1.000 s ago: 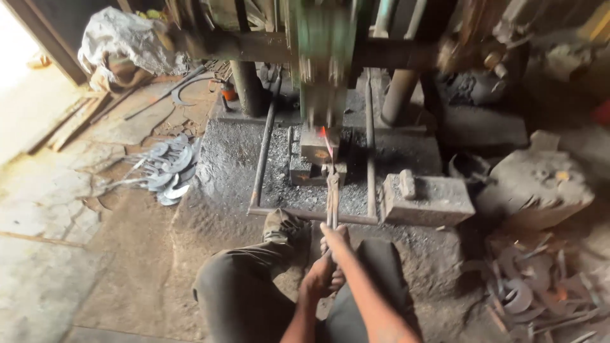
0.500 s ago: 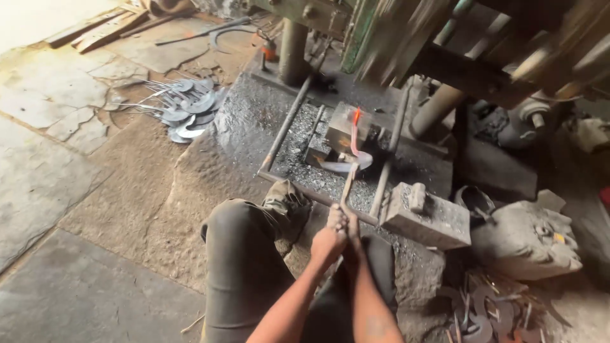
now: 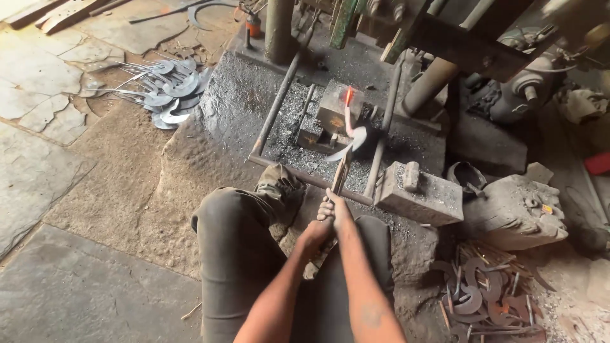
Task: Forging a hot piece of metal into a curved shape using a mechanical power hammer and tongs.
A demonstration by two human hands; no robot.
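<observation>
Both my hands grip the handles of long tongs (image 3: 340, 174) that reach forward over my knees. My left hand (image 3: 314, 235) is lower on the handles; my right hand (image 3: 333, 206) is just above it. The tongs' jaws hold a curved sickle blade (image 3: 352, 136) whose tang glows orange at its tip (image 3: 347, 95). The glowing end rests on a steel anvil block (image 3: 333, 108) under the power hammer's green frame (image 3: 346, 19). Grey scale covers the bed around the block.
A pile of finished sickle blades (image 3: 162, 89) lies on the ground at the left. More rusty curved blanks (image 3: 483, 295) lie at the lower right. A square metal block with a hammer head (image 3: 416, 190) sits right of the tongs. Steel rods (image 3: 276, 101) frame the bed.
The view has swung closer and left. The sickle blade has turned so the glowing tang lies on the block. My hands stay on the tongs.
</observation>
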